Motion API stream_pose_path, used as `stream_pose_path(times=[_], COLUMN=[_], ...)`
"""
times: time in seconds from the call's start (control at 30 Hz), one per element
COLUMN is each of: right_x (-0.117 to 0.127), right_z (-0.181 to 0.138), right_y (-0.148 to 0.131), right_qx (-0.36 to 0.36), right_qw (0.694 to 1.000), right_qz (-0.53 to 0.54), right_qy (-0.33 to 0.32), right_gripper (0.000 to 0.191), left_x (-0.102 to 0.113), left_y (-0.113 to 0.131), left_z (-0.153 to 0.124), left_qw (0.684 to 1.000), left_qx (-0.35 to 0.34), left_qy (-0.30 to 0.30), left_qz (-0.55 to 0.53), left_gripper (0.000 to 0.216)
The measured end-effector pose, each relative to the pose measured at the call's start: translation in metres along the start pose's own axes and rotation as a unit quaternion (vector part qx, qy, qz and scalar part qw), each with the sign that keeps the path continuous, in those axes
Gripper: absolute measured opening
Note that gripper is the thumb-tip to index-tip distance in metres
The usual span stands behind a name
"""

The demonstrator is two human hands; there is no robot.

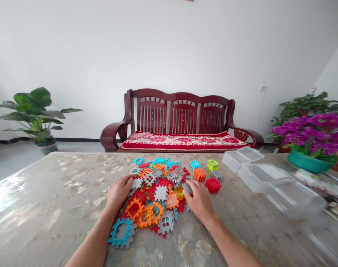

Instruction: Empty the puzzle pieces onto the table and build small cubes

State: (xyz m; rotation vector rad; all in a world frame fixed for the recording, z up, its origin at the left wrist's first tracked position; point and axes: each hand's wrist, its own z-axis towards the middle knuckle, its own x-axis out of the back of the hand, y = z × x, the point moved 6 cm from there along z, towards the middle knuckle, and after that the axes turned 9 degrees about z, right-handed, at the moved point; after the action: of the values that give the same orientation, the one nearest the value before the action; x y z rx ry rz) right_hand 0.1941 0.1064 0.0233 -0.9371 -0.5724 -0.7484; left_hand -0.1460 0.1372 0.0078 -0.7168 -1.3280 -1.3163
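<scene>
A loose heap of plastic interlocking tiles with notched edges lies on the table, in red, orange, grey, blue and green. My left hand point(118, 193) rests at the heap's left edge, fingers apart, its fingertips close to a light grey tile point(136, 183). On the right side of the heap, my right hand point(200, 199) has its thumb and fingers around a grey tile point(188, 188). Between my hands lie a plain grey tile point(161, 193) and an orange tile point(172, 200). Nearest me are a blue frame tile point(121, 220) and a grey window tile point(166, 222).
Small same-colour stacks stand right of the heap: blue point(195, 164), green point(212, 164), orange point(199, 174), grey point(217, 175) and red point(212, 185). Clear plastic boxes point(252, 178) and a teal flower pot point(308, 162) are farther right. A wooden bench point(155, 115) stands behind the table.
</scene>
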Motion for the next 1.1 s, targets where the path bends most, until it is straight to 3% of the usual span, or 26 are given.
stream_pose_path(times=[0.3, 0.67, 0.9, 1.0, 1.1], right_x=[-0.002, 0.005, 0.006, 0.016, 0.042], right_z=[0.000, -0.002, -0.004, 0.000, 0.012], right_y=[0.008, 0.004, 0.005, 0.008, 0.033], right_qx=[0.027, -0.012, -0.008, 0.008, -0.018], right_qw=[0.996, 0.998, 0.998, 0.994, 0.986], right_qz=[0.064, -0.066, 0.016, 0.062, 0.092], right_qy=[0.050, 0.021, 0.059, 0.088, 0.138], right_gripper=[0.040, 0.046, 0.047, 0.048, 0.049], left_x=[-0.001, -0.006, -0.006, -0.005, -0.005], left_y=[-0.002, -0.004, -0.005, -0.004, -0.005], left_z=[0.001, 0.003, 0.003, 0.002, 0.003], left_qw=[1.000, 1.000, 1.000, 1.000, 1.000], left_qx=[-0.006, -0.006, -0.007, -0.006, -0.003], left_qy=[0.006, -0.001, -0.015, -0.015, -0.014], left_qz=[-0.009, -0.008, -0.012, -0.008, -0.006], left_gripper=[0.042, 0.041, 0.044, 0.044, 0.044])
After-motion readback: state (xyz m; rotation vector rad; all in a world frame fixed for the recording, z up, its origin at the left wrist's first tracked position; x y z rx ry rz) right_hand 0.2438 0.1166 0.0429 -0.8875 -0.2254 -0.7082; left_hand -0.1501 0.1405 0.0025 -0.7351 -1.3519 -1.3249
